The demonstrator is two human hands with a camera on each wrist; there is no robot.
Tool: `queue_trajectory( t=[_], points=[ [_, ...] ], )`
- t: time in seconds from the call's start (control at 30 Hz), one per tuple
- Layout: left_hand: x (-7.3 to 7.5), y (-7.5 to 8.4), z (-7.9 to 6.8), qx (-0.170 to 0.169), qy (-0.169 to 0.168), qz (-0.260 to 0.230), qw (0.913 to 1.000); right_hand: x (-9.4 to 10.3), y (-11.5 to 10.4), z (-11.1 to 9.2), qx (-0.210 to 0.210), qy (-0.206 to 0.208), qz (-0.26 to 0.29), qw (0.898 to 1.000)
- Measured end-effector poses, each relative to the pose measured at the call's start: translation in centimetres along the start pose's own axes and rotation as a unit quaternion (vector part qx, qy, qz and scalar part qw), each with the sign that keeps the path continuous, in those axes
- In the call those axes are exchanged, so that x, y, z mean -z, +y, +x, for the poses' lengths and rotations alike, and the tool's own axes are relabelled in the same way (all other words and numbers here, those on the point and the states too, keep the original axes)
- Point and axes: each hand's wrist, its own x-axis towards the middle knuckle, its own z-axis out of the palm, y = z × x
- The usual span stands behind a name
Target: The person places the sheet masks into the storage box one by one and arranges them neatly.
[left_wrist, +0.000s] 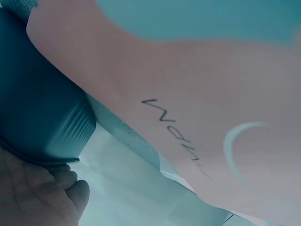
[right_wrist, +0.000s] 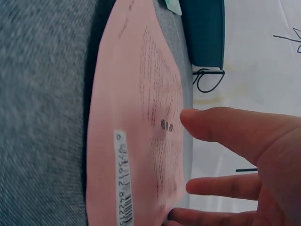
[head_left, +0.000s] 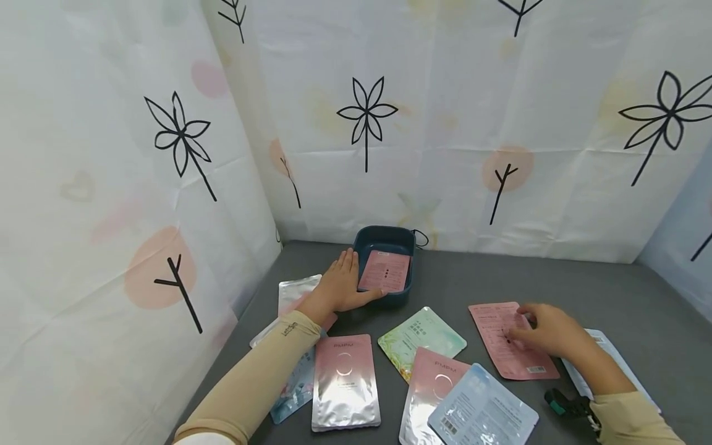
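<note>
My left hand [head_left: 346, 285] lies at the near-left corner of a dark blue bin [head_left: 385, 233], fingers stretched along its side and thumb across the front rim. Inside the bin is a pink sheet mask packet [head_left: 385, 271]. My right hand [head_left: 547, 330] is over another pink sheet mask packet [head_left: 514, 352], printed side up with a barcode. In the right wrist view its thumb [right_wrist: 211, 123] and fingers are spread apart, tips right at that packet's [right_wrist: 136, 103] edge. Close beneath the left wrist is a pink packet [left_wrist: 188, 94] with dark lettering and a pale crescent.
A silver-pink packet [head_left: 346, 383], a green one [head_left: 419, 340], and a blue one [head_left: 484, 411] overlapping another pink one lie in front. More packets are under the left forearm; a pale one [head_left: 606, 346] is beneath the right. Patterned cloth [head_left: 445, 123] walls the grey table [head_left: 584, 281].
</note>
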Motion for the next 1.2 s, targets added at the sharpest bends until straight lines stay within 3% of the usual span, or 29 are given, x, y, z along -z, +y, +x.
queue_trajectory(
  t=[0.2, 0.57, 0.8, 1.03, 1.2],
  points=[
    [-0.2, 0.0, -0.2, 0.005, 0.002, 0.001, 1.0, -0.5, 0.0, 0.3, 0.019, 0.003, -0.01, 1.0],
    [0.1, 0.1, -0.1, 0.007, -0.001, 0.001, 1.0, -0.4, 0.2, 0.3, -0.005, 0.002, -0.011, 1.0],
    [-0.1, 0.1, -0.1, 0.005, -0.001, -0.002, 1.0, -0.9, 1.1, 0.3, 0.024, 0.023, 0.036, 0.999],
    [-0.2, 0.2, -0.2, 0.003, -0.009, -0.004, 0.9999, -0.6, 2.3, -0.2, 0.026, -0.003, 0.13, 0.991],
    [0.2, 0.1, -0.1, 0.002, -0.005, 0.008, 1.0, -0.1, 2.0, -0.1, 0.03, -0.003, 0.145, 0.989]
  ],
)
